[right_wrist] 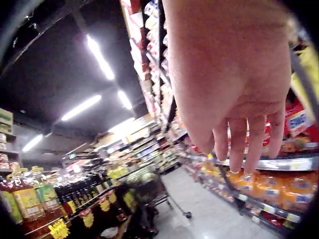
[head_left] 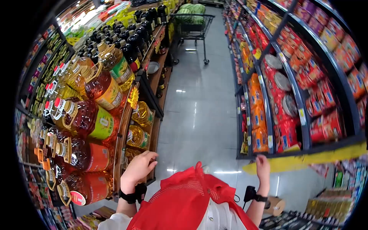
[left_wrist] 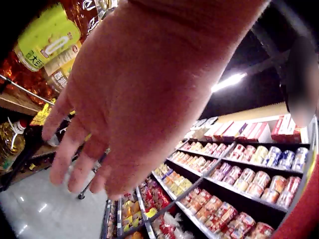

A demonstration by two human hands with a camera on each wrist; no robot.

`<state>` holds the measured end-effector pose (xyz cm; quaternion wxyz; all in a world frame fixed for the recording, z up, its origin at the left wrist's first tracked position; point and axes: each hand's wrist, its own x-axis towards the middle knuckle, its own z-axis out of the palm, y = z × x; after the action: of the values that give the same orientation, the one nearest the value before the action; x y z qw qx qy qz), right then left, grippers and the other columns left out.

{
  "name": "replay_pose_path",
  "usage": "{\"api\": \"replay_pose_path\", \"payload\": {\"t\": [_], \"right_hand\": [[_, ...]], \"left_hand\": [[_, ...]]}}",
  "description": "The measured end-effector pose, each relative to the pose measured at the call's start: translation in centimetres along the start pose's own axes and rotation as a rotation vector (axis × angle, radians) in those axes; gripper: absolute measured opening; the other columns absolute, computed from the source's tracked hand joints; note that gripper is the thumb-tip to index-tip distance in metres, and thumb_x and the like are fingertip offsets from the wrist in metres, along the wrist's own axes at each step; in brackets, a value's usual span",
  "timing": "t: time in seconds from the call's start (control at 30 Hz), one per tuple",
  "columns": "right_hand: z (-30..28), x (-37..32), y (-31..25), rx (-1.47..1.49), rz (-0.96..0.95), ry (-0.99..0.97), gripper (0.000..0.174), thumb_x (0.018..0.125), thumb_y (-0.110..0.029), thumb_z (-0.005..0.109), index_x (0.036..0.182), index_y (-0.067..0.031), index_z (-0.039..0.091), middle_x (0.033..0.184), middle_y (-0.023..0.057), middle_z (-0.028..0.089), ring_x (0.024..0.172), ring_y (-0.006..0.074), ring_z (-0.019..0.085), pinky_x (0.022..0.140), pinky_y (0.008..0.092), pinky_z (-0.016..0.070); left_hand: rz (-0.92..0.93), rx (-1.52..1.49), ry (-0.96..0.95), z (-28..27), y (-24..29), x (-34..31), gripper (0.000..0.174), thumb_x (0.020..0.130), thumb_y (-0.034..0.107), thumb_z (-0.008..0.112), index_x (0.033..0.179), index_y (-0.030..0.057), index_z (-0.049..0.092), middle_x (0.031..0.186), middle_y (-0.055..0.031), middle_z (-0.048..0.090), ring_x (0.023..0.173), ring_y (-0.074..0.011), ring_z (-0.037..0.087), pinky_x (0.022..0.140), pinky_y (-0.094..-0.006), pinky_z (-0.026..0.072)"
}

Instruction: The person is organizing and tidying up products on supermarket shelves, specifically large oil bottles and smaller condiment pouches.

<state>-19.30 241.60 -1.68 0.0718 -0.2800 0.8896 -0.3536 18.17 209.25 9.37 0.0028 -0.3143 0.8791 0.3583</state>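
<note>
Both hands are empty and held apart in front of the body. The left hand (head_left: 140,168) is beside the oil shelf at the left, near a large bottle with a red label (head_left: 94,188); in the left wrist view its palm (left_wrist: 134,89) faces the camera and the fingers (left_wrist: 75,159) hang relaxed. At the right, the right hand (head_left: 263,170) is in front of the lower corner of the packet shelf (head_left: 303,153). The right wrist view shows its palm (right_wrist: 229,74) with loosely extended fingers (right_wrist: 238,144). Neither hand touches any goods.
Large oil bottles (head_left: 101,119) and dark bottles (head_left: 132,44) line the left shelf. A cart (head_left: 193,27) with watermelons (head_left: 191,9) stands up the aisle (head_left: 195,96). Red and orange packets (head_left: 258,119) fill the right shelves. Red cloth (head_left: 172,203) covers the person's front.
</note>
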Motion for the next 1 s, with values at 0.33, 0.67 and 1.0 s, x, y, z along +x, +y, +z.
{"api": "replay_pose_path", "payload": {"t": [0.33, 0.67, 1.0], "right_hand": [[10.6, 30.2, -13.6, 0.193, -0.320, -0.412, 0.020, 0.084, -0.011, 0.058, 0.100, 0.0010, 0.058, 0.092, 0.0161, 0.063, 0.084, 0.0272, 0.062, 0.075, 0.0338, 0.0483], [18.9, 51.9, -11.4, 0.179, -0.077, -0.461, 0.019, 0.088, -0.013, 0.057, 0.101, 0.0004, 0.059, 0.083, 0.0050, 0.063, 0.075, 0.0110, 0.058, 0.067, 0.0249, 0.0473], [29.2, 80.6, -14.6, 0.154, -0.090, -0.496, 0.023, 0.086, -0.015, 0.058, 0.101, 0.0019, 0.060, 0.089, 0.0120, 0.065, 0.084, 0.0155, 0.062, 0.076, 0.0280, 0.0482]], "left_hand": [[-0.608, 0.143, 0.318, -2.4, -1.3, 10.2, 0.027, 0.080, 0.018, 0.060, 0.103, 0.0043, 0.059, 0.095, -0.0163, 0.063, 0.087, -0.0332, 0.060, 0.074, -0.0409, 0.0480], [-0.352, 0.308, 0.451, -16.0, -3.0, 38.0, 0.023, 0.081, 0.015, 0.059, 0.101, 0.0039, 0.057, 0.092, -0.0150, 0.061, 0.087, -0.0335, 0.059, 0.075, -0.0415, 0.0476], [-0.492, 0.262, 0.644, -20.7, -8.6, 55.4, 0.025, 0.078, 0.009, 0.060, 0.101, 0.0009, 0.056, 0.092, -0.0153, 0.061, 0.086, -0.0331, 0.059, 0.075, -0.0385, 0.0478]]}}
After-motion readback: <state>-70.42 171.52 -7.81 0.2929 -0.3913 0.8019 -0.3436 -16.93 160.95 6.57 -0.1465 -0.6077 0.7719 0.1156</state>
